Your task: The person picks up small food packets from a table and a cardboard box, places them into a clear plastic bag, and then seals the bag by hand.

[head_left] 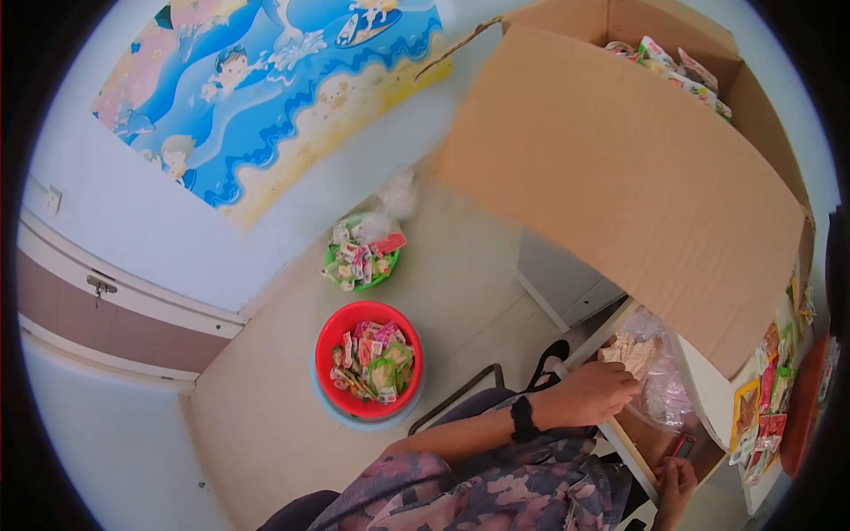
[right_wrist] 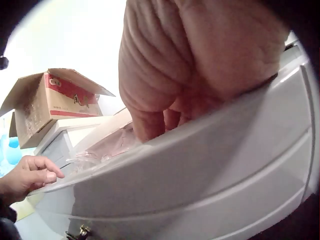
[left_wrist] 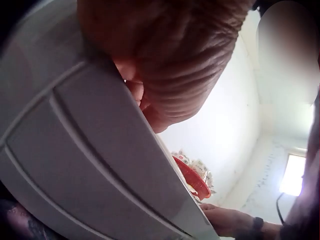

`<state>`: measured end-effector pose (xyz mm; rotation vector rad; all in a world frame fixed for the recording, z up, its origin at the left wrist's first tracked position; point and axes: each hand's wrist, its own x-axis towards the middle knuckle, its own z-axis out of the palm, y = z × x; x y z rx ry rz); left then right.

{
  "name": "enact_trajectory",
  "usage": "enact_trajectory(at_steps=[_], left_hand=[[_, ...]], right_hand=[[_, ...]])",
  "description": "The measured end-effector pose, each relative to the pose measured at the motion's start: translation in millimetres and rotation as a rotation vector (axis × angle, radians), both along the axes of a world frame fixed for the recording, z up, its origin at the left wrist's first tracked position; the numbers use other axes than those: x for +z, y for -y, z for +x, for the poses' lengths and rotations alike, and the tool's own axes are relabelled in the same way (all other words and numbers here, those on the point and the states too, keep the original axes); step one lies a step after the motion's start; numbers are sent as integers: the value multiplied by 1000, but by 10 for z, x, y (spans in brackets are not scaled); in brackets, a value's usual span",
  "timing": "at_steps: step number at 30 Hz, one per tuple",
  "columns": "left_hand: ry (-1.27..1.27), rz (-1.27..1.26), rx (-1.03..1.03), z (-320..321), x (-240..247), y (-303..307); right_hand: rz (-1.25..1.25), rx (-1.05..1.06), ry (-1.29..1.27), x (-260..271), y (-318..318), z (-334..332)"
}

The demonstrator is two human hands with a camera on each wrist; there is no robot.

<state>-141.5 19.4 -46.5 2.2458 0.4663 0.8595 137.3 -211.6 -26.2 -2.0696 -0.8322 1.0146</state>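
Note:
An open drawer [head_left: 633, 451] lies in front of the person. The left hand [head_left: 591, 392], with a black band at its wrist, reaches over the drawer's rim, fingers loosely bent and close to a crumpled tan item [head_left: 630, 354]. In the right wrist view, this left hand [right_wrist: 31, 176] shows a bent forefinger beside the rim. The right hand [head_left: 675, 487] is at the drawer's near corner, by a small red-and-black object [head_left: 683, 445]. Its fingers [right_wrist: 150, 125] dip behind the drawer front [right_wrist: 190, 165], where their tips are hidden; I cannot tell what they hold.
Clear plastic wrap [head_left: 666, 389] lies in the drawer. A big cardboard box [head_left: 620, 177] stands beyond it, with snack packets [head_left: 766, 416] and a red-brown tray [head_left: 804, 407] at right. A red basin [head_left: 323, 354] and a green basin [head_left: 397, 264] of packets are on the floor.

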Motion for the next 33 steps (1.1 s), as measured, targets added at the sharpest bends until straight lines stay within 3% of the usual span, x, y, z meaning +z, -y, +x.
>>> enact_trajectory(at_steps=[1,4,10,13,15,17,18,19,21,24,28,33], left_hand=[[0,16,-9,-3,13,-7],[-67,79,-4,-41,38,-8],[-204,103,16,46,-58,26],[-216,55,2,58,-78,9],[-262,-70,-7,-63,181,10],[-209,-21,50,-10,-96,46],[-166,17,40,13,-35,24],[-122,48,45,41,57,5],[-244,-17,44,82,152,51],[-403,-222,10,100,264,75],[-352,-107,-132,277,350,175],[-365,-60,-90,357,326,168]], right_hand=[[-79,26,6,34,-10,5],[122,-16,-4,-152,-47,20],[191,16,58,-248,-15,48],[89,-59,-10,-36,-59,-66],[85,-74,41,-17,-104,-132],[226,-5,190,-12,-102,-193],[181,-115,56,83,-134,-273],[193,-77,130,71,-104,-260],[265,-45,221,-107,1,-206],[257,-89,155,34,-5,-282],[233,-40,302,-29,52,-250],[395,-51,369,38,70,-271]])
